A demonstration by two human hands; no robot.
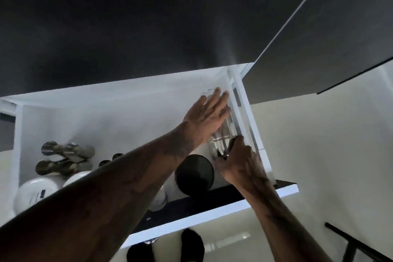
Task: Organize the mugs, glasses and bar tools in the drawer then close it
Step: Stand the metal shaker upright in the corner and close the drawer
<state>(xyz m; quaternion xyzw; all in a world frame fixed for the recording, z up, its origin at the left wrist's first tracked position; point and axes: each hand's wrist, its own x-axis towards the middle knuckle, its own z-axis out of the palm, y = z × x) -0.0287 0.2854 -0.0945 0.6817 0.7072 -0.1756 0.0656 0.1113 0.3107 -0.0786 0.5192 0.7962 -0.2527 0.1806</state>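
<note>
I look down into an open white drawer (119,95). A tall clear glass (225,134) lies along the drawer's right side. My left hand (207,115) rests flat on the glass with its fingers spread toward the far corner. My right hand (240,164) grips the near end of the same glass. A white mug with a black inside (194,174) lies beside it, mouth toward me. Steel jiggers (66,158) are stacked at the left. White mugs (36,194) sit in the near left corner, partly hidden by my left forearm.
The drawer's dark front panel (212,202) with a white edge faces me. A dark countertop (148,17) overhangs the drawer's far side, and a dark cabinet panel (329,38) stands to the right. My feet (165,249) are on the pale floor below. A black bar (350,242) is at lower right.
</note>
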